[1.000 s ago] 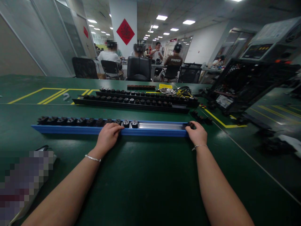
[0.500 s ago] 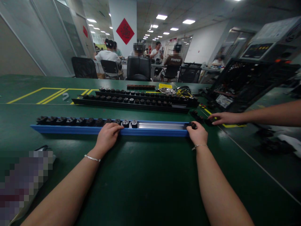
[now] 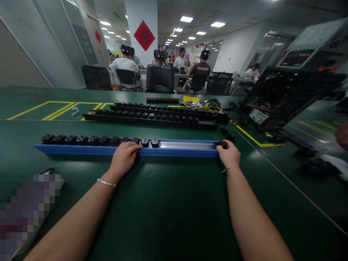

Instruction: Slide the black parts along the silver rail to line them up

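A long blue rail (image 3: 81,149) lies across the green table (image 3: 168,203) in front of me. Black socket modules (image 3: 81,139) fill its left half; the right half is a bare metal channel (image 3: 187,145). My left hand (image 3: 123,157) rests on the rail's front edge near the last two modules, fingers curled over it. My right hand (image 3: 229,154) is closed at the rail's right end on a small black module (image 3: 223,144).
Two black rails with modules (image 3: 152,116) lie further back. Beyond them are a metal dish (image 3: 193,105) and a yellow box (image 3: 191,99). A black machine (image 3: 282,94) stands at the right, loose black parts (image 3: 227,133) near it. A co-worker's hand (image 3: 342,135) shows at the right edge. People sit in the background.
A co-worker's arm that reached in from the right to the loose parts half a second ago has drawn back to the frame's edge. My hands have stayed in place.
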The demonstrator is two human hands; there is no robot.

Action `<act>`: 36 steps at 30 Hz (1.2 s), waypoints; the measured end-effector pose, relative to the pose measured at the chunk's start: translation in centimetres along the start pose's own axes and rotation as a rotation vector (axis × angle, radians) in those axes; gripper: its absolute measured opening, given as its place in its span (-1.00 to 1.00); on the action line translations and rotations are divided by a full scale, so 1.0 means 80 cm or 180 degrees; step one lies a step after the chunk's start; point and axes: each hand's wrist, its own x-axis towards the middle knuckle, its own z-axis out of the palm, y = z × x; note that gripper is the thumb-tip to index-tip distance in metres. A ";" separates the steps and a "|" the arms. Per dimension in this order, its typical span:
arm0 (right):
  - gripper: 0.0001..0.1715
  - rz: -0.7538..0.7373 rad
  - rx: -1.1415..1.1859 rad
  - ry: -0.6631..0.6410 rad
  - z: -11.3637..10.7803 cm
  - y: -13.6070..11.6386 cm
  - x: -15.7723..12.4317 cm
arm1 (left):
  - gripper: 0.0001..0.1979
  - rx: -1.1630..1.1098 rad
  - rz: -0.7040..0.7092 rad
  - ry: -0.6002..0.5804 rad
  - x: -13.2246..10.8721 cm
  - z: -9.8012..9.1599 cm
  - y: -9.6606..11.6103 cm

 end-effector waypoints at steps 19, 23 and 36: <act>-0.56 -0.0016 0.0098 0.0225 0.003 0.023 0.018 | -0.71 0.0006 -0.0128 -0.0094 0.000 -0.002 0.002; -0.55 0.0042 0.0107 0.0142 0.000 0.021 0.018 | -0.72 -0.0005 -0.0094 -0.0076 0.000 -0.001 0.001; -0.51 0.0201 0.0235 0.0243 -0.003 0.033 0.026 | -0.73 -0.0023 -0.0115 -0.0048 0.000 -0.002 0.002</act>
